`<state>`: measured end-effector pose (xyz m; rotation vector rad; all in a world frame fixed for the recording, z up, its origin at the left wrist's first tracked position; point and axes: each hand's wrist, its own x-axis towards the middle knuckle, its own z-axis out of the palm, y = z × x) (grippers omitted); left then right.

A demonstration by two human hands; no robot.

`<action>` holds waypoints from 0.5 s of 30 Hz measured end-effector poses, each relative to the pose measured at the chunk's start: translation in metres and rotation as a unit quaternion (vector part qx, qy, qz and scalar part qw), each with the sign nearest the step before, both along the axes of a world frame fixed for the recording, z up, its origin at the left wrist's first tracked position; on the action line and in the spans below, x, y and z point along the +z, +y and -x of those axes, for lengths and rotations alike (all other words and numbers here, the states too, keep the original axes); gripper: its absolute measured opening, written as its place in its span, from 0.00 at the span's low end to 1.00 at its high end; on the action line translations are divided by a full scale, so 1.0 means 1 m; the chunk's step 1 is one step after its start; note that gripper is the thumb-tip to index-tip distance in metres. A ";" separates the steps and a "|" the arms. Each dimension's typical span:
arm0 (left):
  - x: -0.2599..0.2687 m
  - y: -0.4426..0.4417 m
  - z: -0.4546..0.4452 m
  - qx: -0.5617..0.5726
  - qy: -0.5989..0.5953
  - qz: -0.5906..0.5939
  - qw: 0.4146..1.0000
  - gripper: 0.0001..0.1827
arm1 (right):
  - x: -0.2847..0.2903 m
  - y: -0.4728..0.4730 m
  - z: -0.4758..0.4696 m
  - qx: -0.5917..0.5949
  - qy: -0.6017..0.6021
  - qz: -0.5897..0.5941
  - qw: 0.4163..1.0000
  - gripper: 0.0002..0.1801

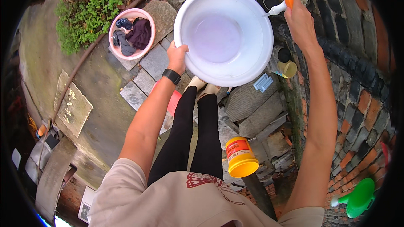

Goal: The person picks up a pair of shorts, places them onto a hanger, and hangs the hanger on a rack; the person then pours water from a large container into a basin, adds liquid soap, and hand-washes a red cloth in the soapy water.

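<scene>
My left hand [177, 57] grips the left rim of a large white plastic basin [256, 66], thumb over the edge. The basin is round, and its floor has a pale violet tint. At the upper right, my right hand [298, 22] is closed around the orange part of a white tap [277, 8] whose spout points over the basin's right rim. Whether water runs from it is hard to tell. A pink basin [152, 22] stands on paving to the left, with dark and grey clothes [139, 34] in it.
Blue clothes pegs or a similar blue plastic item [263, 83] lie on a ridged slab. A clear container [285, 68] stands by the brick wall [356, 101]. Nearer me are a yellow bucket [242, 159] and a green watering can [360, 198]. A pipe [77, 66] crosses the left ground.
</scene>
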<state>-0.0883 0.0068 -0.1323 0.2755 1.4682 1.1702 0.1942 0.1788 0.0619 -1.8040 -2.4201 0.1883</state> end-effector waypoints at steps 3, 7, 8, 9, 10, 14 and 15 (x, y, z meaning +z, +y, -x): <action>-0.007 0.001 0.003 0.007 -0.009 -0.004 1.000 0.20 | 0.000 0.002 -0.005 0.025 0.000 0.004 1.000 0.22; -0.001 0.005 0.004 0.008 0.014 -0.008 1.000 0.19 | -0.002 0.007 -0.012 0.054 -0.010 -0.019 0.998 0.23; 0.002 0.006 0.004 0.005 0.025 -0.006 1.000 0.19 | -0.003 0.006 -0.015 0.062 -0.003 -0.018 0.998 0.23; 0.001 0.006 0.006 0.002 0.019 -0.005 1.000 0.19 | -0.001 0.008 -0.014 0.071 0.006 -0.018 0.997 0.23; 0.000 0.007 0.009 -0.001 0.013 -0.005 1.000 0.19 | 0.000 0.008 -0.013 0.080 0.016 -0.018 0.996 0.23; 0.007 0.014 0.017 -0.013 -0.083 0.051 0.995 0.18 | -0.002 0.009 -0.019 0.093 0.025 -0.019 0.995 0.21; 0.009 0.013 0.017 -0.015 -0.091 0.068 0.993 0.18 | 0.000 0.010 -0.018 0.094 0.025 -0.015 0.995 0.20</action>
